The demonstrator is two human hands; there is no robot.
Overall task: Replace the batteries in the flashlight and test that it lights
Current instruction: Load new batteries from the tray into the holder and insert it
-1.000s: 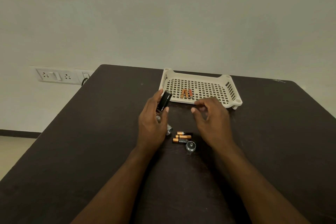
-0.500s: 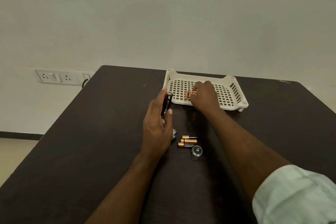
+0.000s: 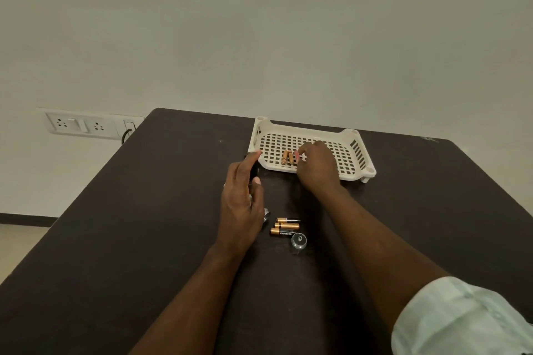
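My left hand [image 3: 242, 204] grips a black flashlight part [image 3: 254, 170] upright above the table, just left of the tray. A silver flashlight piece [image 3: 267, 215] peeks out below that hand. My right hand [image 3: 317, 170] reaches into the white perforated tray [image 3: 308, 130], its fingertips pinching a small battery [image 3: 297, 155] next to two orange batteries [image 3: 287, 157]. Three black-and-copper batteries [image 3: 284, 226] lie side by side on the table between my forearms. A round clear-and-silver cap [image 3: 298, 240] sits right beside them.
The dark table [image 3: 173, 210] stands against a pale wall. On the wall at the left is a socket plate [image 3: 80, 124] with a plugged-in cable [image 3: 127, 132]. A light sleeve [image 3: 461, 320] covers my right upper arm.
My right hand has gone from above the table batteries forward into the tray and closed its fingertips at the orange batteries. My left hand has tilted the black part more upright.
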